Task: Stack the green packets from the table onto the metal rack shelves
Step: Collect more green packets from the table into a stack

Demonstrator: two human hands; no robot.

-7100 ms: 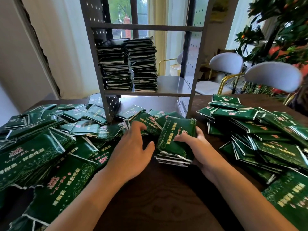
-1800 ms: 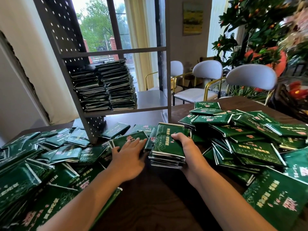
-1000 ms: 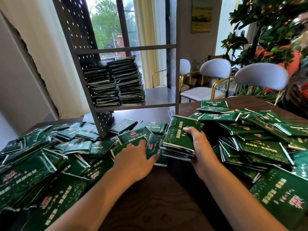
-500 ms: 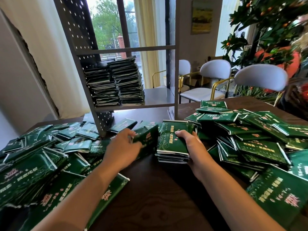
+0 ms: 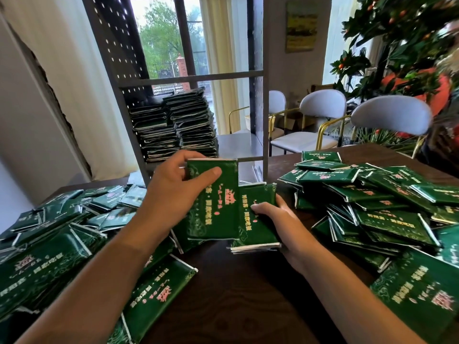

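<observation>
My left hand [image 5: 171, 192] grips one green packet [image 5: 213, 207] lifted above the table, thumb across its front. To its right, my right hand [image 5: 275, 214] holds a small stack of green packets [image 5: 257, 227] resting on the dark table [image 5: 248, 294]. Loose green packets lie in a pile on the left [image 5: 49, 244] and another on the right [image 5: 372, 207]. The metal rack [image 5: 258, 95] stands behind, and its lower shelf [image 5: 238, 145] bears two tall stacks of packets [image 5: 173, 130] on its left side.
The rack's upper shelf [image 5: 193, 79] shows nothing on it. White chairs [image 5: 390, 117] with gold frames stand beyond the table's right side, and a plant with orange fruit [image 5: 409, 40] fills the upper right. A white curtain [image 5: 62, 70] hangs at left.
My left hand has picked a packet out of the left pile and raised it beside the stack. My right hand has stayed on the stack.
</observation>
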